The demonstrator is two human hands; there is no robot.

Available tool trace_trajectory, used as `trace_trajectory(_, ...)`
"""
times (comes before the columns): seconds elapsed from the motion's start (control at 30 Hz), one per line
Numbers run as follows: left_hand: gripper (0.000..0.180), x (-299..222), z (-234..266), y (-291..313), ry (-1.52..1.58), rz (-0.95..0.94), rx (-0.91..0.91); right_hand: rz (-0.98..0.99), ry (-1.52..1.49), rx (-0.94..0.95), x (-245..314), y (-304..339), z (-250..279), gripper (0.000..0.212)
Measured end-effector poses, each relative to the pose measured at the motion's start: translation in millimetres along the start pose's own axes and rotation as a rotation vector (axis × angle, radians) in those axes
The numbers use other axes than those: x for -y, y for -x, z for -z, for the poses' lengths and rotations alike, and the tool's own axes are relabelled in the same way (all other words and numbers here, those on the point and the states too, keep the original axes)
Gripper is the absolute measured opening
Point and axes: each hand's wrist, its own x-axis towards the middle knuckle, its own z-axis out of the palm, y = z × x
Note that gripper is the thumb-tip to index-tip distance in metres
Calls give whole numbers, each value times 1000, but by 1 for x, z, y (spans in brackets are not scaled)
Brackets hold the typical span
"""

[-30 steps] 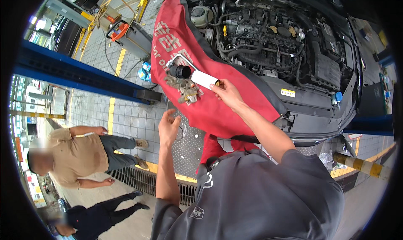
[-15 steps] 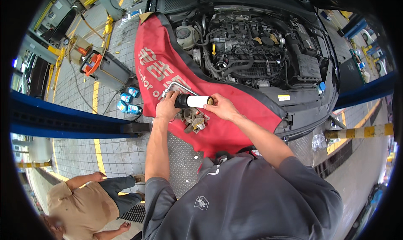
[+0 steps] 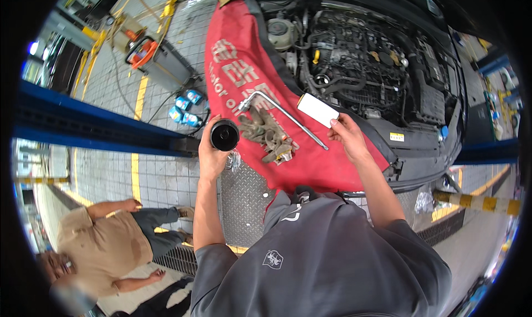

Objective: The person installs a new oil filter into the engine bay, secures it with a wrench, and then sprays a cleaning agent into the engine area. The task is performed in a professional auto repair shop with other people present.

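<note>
Left hand [image 3: 208, 156] curled round a black cup [image 3: 224, 135], and from my remote seat I looked into its open end, held up at the left edge of the red cover [image 3: 310, 170]. The right hand [image 3: 349, 138] pinched a white cylinder [image 3: 318, 110] by its near end, thumb against fingers; I saw it raised over the cover's dark-bordered edge, on the engine side, well apart from the cup. Between the two hands, soiled gloves [image 3: 269, 134] lay heaped near the cover's left edge. Alongside them a bent metal bar [image 3: 293, 120] slanted from that edge toward the near right corner, stopping short of it. Off the near left edge I made out a patterned steel plate [image 3: 241, 206] underfoot. Past the dark border lay the exposed engine [image 3: 354, 51], with a pale fluid tank [image 3: 280, 34] just beside the cover. Farther left, on the tiled floor, I saw blue bottles [image 3: 191, 97] grouped near a grey cart [image 3: 169, 70]. Across a blue beam [image 3: 100, 128] from them was a co-worker [image 3: 105, 250] in a tan shirt.
</note>
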Motion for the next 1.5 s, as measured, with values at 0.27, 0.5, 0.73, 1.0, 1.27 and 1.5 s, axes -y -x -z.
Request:
trace_trajectory(0.27, 58, 22, -1, 216, -262, 770, -270, 62, -17, 183, -14, -13, 21, 36)
trace_trajectory(0.5, 62, 41, -120, 524, 602, 1762, -513, -18, -69, 401, -32, -9, 49, 36)
trace_trajectory(0.73, 35, -32, -219, 676, -91, 1749, 449, -106, 48, 570, -54, -12, 51, 34)
trace_trajectory(1.0, 77, -87, -139, 451, -345, 1087, -227, 120, 248, 762, -7, 35, 15, 52)
trace_trajectory(1.27, 73, -155, -109, 317, -149, 427, -346, 334, 449, 1058, 91, 99, 2, 49)
trace_trajectory(1.5, 72, -189, -88, 270, -536, 214, -130, 445, 672, 1031, 116, 129, -5, 52)
